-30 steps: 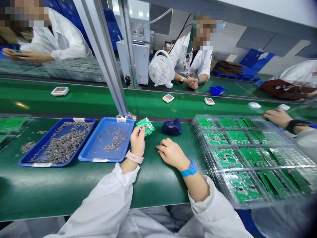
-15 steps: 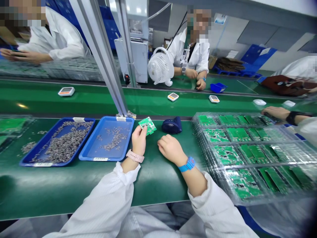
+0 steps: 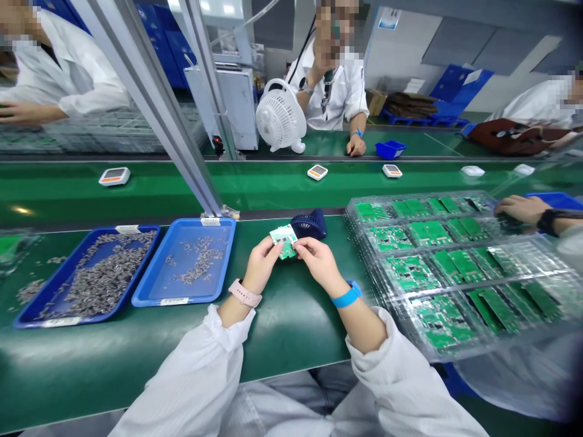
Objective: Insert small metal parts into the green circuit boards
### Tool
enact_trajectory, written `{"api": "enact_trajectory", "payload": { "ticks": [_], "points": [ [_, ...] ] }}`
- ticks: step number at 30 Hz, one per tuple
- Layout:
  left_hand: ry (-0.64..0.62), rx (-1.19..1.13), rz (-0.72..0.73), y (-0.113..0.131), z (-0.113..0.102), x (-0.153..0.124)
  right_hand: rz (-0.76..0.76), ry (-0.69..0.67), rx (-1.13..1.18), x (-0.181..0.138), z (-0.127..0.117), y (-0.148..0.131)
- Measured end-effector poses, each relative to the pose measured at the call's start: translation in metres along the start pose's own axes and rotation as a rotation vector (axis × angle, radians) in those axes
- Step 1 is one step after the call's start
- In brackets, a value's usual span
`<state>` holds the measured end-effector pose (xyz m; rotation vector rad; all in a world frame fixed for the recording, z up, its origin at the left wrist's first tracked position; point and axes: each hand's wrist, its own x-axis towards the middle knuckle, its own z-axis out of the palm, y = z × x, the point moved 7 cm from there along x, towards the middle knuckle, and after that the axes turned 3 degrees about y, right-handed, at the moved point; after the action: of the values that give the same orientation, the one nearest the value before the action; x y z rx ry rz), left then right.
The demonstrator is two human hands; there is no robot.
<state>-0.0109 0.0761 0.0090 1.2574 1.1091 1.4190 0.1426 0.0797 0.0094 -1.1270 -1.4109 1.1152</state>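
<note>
Far to the left of the left hand lay a long blue plastic tray heaped with small grey metal parts, and just left of that hand sat a second blue plastic tray with a thin scatter of the same parts. The left hand, a pink watch strap on its wrist, was closed in a pinch on the left edge of a small green printed circuit board, held above the green bench mat. The right hand, with a blue wrist strap, gripped the board's right edge with its fingertips. Just beyond both hands, behind the board, lay a small dark blue fan. To the right of the right hand stood clear plastic blister trays of green circuit boards, and a co-worker's hand rested at their far corner.
</note>
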Motion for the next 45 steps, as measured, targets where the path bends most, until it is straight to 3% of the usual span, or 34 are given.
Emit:
{"api": "enact_trajectory", "payload": {
  "ticks": [5,14,18,24,38,45],
  "points": [
    [0.035,-0.141,-0.048,-0.013,-0.008,0.002,-0.091,-0.098,-0.049,-0.003,0.001,-0.017],
    [-0.126,-0.108,-0.069,-0.006,0.000,0.001,-0.175,-0.085,-0.087,-0.003,-0.004,-0.027],
    [-0.205,0.039,-0.060,0.000,0.005,-0.001,-0.225,-0.055,-0.101,-0.002,-0.008,-0.030],
    [0.023,0.300,0.117,0.021,0.002,-0.008,-0.378,0.157,-0.336,-0.007,-0.017,-0.039],
    [0.143,0.136,-0.034,0.002,-0.001,-0.010,-0.448,0.122,-0.611,-0.014,-0.001,-0.040],
    [0.159,0.094,-0.103,-0.012,-0.002,-0.009,-0.585,0.093,-0.666,-0.018,0.008,-0.039]
  ]
}}
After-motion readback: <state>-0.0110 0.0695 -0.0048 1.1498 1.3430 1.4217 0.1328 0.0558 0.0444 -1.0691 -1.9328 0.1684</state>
